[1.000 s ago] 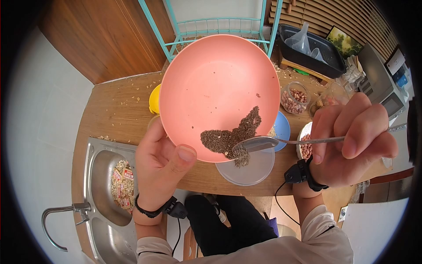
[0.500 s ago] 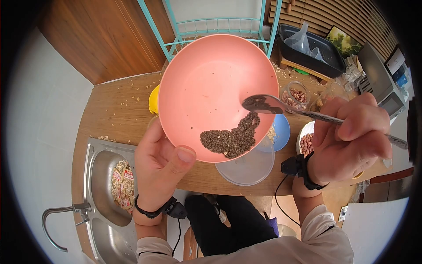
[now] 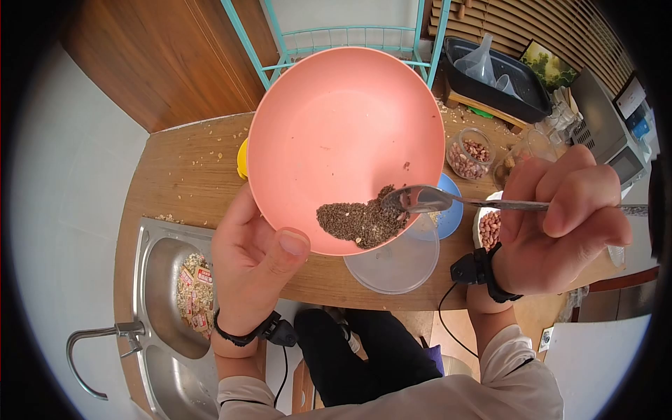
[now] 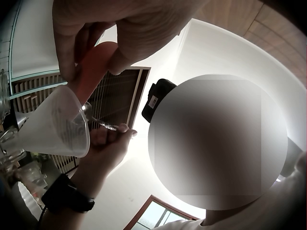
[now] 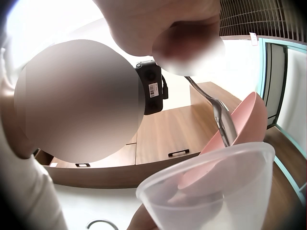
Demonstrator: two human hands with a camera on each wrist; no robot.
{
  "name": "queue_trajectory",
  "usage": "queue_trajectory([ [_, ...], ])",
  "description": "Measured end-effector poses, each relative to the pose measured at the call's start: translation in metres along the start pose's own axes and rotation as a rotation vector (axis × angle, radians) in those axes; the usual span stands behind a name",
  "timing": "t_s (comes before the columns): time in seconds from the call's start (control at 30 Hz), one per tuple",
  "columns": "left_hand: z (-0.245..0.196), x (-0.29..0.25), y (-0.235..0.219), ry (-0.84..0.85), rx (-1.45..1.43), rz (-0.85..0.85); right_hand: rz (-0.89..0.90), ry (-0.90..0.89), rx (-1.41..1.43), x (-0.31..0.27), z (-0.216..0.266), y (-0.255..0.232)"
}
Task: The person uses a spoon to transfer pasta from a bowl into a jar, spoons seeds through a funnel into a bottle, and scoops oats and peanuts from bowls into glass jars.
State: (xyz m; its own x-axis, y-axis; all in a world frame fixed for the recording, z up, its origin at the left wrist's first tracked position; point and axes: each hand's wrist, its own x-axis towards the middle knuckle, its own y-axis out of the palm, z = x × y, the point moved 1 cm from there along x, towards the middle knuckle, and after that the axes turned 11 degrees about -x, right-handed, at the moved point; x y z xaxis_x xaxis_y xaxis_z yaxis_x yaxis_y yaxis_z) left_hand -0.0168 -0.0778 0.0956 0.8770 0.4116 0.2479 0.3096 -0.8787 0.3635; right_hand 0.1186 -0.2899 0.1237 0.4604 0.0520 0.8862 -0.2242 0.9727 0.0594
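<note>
My left hand grips a pink bowl at its near left rim, thumb on the edge and fingers underneath. The bowl tilts towards me, and a pile of tiny dark brown seeds lies low in it by the near rim. In my right hand is a metal spoon, its tip at the right end of the seeds. Below the bowl's near edge stands a wide-mouthed translucent funnel, partly hidden by the bowl in the head view. The right wrist view shows the bowl's edge over the funnel's mouth.
A blue plate, a white bowl of peanuts and a glass jar of peanuts stand to the right. A steel sink holding flakes and red-white packets is at left. Behind are a turquoise rack and a black tray.
The spoon went from the bowl's near edge, where seeds were falling, up and right, then back down to the pile. The pile's upper right arm has shrunk. The bowl shifted slightly upward and left.
</note>
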Motion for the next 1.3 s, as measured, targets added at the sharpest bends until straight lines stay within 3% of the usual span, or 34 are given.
queue_trajectory([
  [0.73, 0.002, 0.0, -0.002, -0.001, 0.038, 0.022, 0.199, 0.071, 0.248, 0.007, 0.007, -0.005],
  [1.03, 0.001, 0.0, 0.0, -0.009, 0.017, 0.031, 0.021, 0.032, 0.019, 0.005, 0.01, 0.007],
  [1.3, 0.001, 0.0, 0.0, 0.007, 0.027, 0.045, 0.184, -0.03, -0.106, 0.008, 0.006, 0.004],
])
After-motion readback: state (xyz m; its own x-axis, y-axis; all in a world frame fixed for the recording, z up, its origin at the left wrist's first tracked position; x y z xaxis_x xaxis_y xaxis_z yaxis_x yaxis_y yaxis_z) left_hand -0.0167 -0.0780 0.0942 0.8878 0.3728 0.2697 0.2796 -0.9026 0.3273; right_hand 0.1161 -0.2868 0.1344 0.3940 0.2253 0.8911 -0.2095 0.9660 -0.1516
